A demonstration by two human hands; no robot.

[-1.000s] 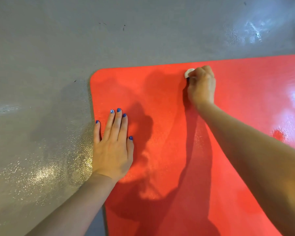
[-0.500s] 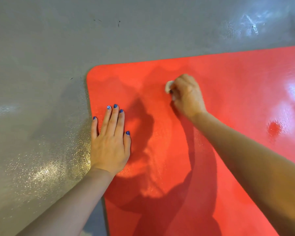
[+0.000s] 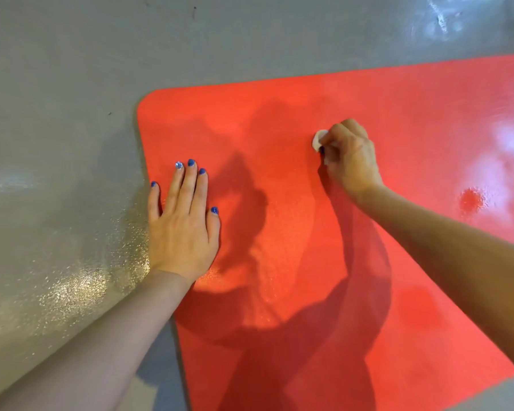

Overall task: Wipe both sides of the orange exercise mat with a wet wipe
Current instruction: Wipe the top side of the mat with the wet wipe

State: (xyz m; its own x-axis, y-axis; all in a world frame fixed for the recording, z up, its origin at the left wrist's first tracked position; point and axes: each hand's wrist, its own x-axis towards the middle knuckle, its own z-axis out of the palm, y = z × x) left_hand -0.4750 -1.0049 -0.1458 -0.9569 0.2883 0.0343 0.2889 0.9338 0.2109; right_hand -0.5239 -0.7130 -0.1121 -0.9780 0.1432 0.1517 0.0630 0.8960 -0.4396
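Note:
The orange exercise mat lies flat on the floor, its rounded far-left corner in view. My left hand presses flat on the mat near its left edge, fingers straight and together. My right hand is curled around a small bunched white wet wipe, holding it down on the mat's surface toward the far middle. Only a bit of the wipe shows past my fingers.
Glossy grey floor surrounds the mat on the left and far side, with bright light reflections. The mat runs out of view to the right. A wet shiny patch shows on the mat's right part.
My right hand with the wipe swept from near the mat's far edge toward me and left, then back to the right. My left hand stayed flat in place.

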